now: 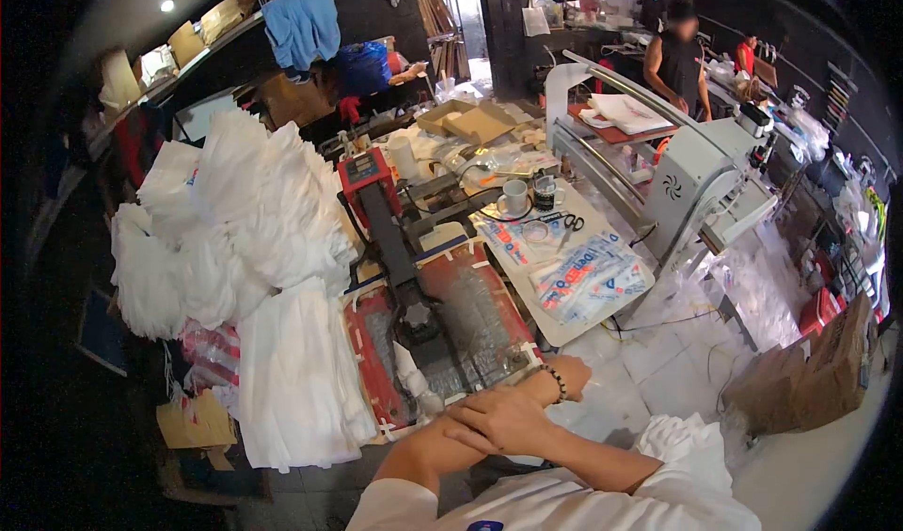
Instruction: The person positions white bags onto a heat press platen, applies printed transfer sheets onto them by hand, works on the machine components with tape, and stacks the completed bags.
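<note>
Right hand laid over left forearm at the near edge of a press

The right hand rests across the wearer's left forearm, its fingers draped loosely over it, not clamped. The left hand, beyond a beaded bracelet, points right with its fingers curled; whether they close on anything cannot be told.

Just beyond the forearms stands the press, left of the left hand. Its dark central arm runs from a red control box at the far end to a white-wrapped handle at the near end, over a red bed partly covered by clear plastic.

Left of the press, white cloth is heaped high, some hanging down on the near side. To its right, a pale board carries printed plastic bags, scissors, a white mug and a dark-patterned mug.

Farther right is a large pale machine, with a person in a dark sleeveless top behind it. A cardboard box sits on the floor at right.
</note>
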The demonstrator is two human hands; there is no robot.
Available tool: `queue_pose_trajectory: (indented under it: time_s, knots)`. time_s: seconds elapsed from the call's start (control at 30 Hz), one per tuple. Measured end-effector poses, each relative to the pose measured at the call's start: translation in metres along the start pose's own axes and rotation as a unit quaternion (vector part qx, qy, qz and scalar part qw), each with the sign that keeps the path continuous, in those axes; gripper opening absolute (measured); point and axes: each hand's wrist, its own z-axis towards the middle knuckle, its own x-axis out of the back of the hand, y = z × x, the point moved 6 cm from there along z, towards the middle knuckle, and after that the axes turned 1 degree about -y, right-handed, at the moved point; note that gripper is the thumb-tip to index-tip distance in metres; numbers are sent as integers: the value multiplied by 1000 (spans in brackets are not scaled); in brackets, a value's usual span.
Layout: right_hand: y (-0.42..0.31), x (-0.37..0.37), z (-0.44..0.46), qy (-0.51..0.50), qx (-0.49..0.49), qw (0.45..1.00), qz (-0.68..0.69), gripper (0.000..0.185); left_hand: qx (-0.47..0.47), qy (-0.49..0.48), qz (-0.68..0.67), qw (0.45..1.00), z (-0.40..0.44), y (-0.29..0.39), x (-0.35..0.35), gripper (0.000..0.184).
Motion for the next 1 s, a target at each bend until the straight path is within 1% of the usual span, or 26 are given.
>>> queue_pose_trajectory:
  time_s: [0.13, 0.2, 0.37, 0.47, 0.53, 0.73, 0.8, 0.93, 1.0]
  knots:
    - [2, -2, -4, 0, -1, 1000, -1, 34, 5, -7, -5, 1000, -3, 2, 3, 38]
    - [1, -2, -5, -18, 0, 1000, -11, 35, 4, -10, -4, 1000, 1, 0, -2, 38]
    - [-1, -2, -6, -5, -1, 1000, -7, 36, 12, -18, -4, 1000, 2, 0, -5, 40]
    - [-2, -1, -6, -6, -4, 1000, 2, 37, 1, -18, -5, 1000, 2, -1, -8, 42]
    - [-1, 0, -5, -14, -10, 1000, 4, 38, -6, 3, 0, 1000, 1, -1, -4, 43]
    - [1, -2, -6, -5, 0, 1000, 9, 39, 3, -18, -4, 1000, 1, -4, -4, 42]
    - [3, -6, -8, -6, 22, 1000, 7, 38, 1, -12, 4, 1000, 2, -4, -5, 42]
    - [1, -7, -10, -8, 14, 1000, 11, 38, -9, -5, 11, 1000, 0, 1, 0, 40]
    - [3, -8, -12, 13, 34, 999, 14, 38, -14, -10, 14, 1000, -1, 3, 2, 40]
